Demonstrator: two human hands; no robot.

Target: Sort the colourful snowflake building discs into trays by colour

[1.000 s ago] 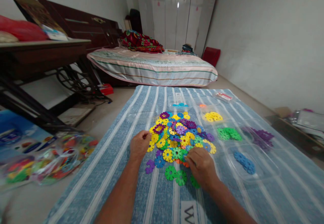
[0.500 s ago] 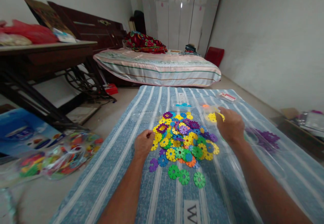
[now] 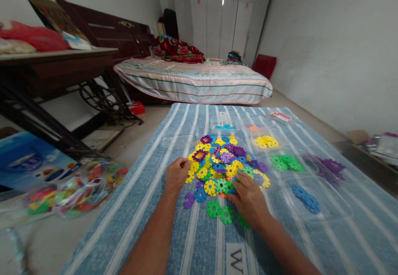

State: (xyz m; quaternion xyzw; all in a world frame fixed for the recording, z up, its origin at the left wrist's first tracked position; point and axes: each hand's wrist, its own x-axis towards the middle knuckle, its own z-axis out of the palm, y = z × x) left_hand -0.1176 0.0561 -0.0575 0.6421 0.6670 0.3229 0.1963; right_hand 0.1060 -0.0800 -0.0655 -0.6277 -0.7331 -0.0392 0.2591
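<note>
A heap of coloured plastic snowflake discs [image 3: 217,163], toothed like little gears, lies on the striped cloth. My left hand [image 3: 177,176] rests at the heap's left edge beside yellow discs, fingers curled closed with no piece showing in them. At the heap's front right is my right hand [image 3: 250,198], thumb and fingers apart over green and blue discs, partly hiding them. Clear trays to the right hold yellow discs [image 3: 265,142], green discs [image 3: 286,163] and blue discs [image 3: 306,199]. Purple square-toothed pieces [image 3: 329,169] lie farther right. Loose green discs [image 3: 214,209] sit before the heap.
Behind the heap are light blue pieces [image 3: 225,127] and an orange piece [image 3: 253,128] in clear trays. A small red-and-white packet [image 3: 280,117] lies at the far right corner. Left of the table, bagged toys [image 3: 77,196] lie on the floor. A bed [image 3: 199,84] stands beyond.
My right hand has moved from the yellow tray, where it held a yellow disc, down and left to the heap. The green and blue trays are now uncovered. My left hand stays put.
</note>
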